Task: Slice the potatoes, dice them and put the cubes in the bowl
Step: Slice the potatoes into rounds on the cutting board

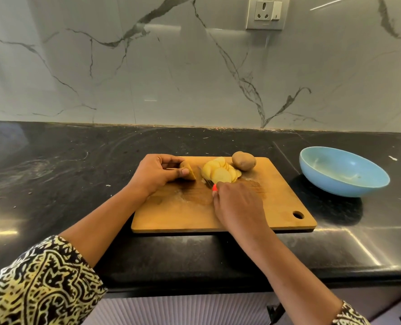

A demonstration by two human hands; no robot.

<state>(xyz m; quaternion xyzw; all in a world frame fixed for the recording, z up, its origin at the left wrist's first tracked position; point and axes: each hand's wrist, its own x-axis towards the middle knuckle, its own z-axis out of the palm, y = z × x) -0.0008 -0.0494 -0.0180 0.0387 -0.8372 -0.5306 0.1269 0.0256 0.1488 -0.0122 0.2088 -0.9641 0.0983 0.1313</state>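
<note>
- Patterned sleeve is nearest the camera. Both forearms reach forward over the front edge of the black countertop.
- Cutting board sits square to the person, close to that front edge. Short reach, both hands work over it.
- Right hand: fingers clenched round the knife. Only the red handle end and a sliver of blade show past the knuckles. Blade points away toward the cut pile, low at the board; exact contact can't be told.
- Left hand: thumb and curled fingers pinch the potato stub, cut face turned toward the knife. Fingertips sit back from that face, which puts them clear of the blade's path.
- Slices lie fanned and overlapping just right of the stub, pushed aside so the cutting lane is free.
- Whole potato, unpeeled, is parked at the board's far edge beside the pile. Touching it or not, can't tell.
- Judgement: first potato is nearly sliced; dicing not yet begun.
- Bowl, blue, stands on the counter right of the board, well apart from the slices. It's on the knife-hand side — likely handy for carrying cubes across. No cubes in it.
- Farthest: marble backsplash with a wall socket.
</note>
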